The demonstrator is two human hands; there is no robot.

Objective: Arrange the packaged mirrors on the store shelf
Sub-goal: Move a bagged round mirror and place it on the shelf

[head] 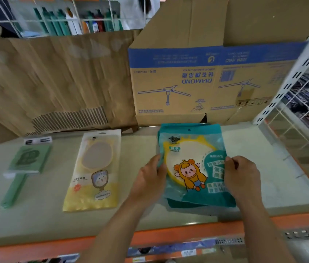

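Observation:
A teal mirror packet (193, 160) with a yellow frame and a cartoon figure lies on top of a small stack of like packets on the shelf board (263, 168). My left hand (150, 177) pinches its left edge and my right hand (241, 177) grips its right edge. Left of it lies a yellow packaged hand mirror (95, 173). Further left rests a green packaged mirror with a long handle (24, 168).
Flattened cardboard (55, 82) and a fan carton (206, 80) stand along the back of the shelf. A white slotted upright (290, 76) and a wire grid (301, 118) close the right side. The orange shelf lip (168, 236) runs along the front.

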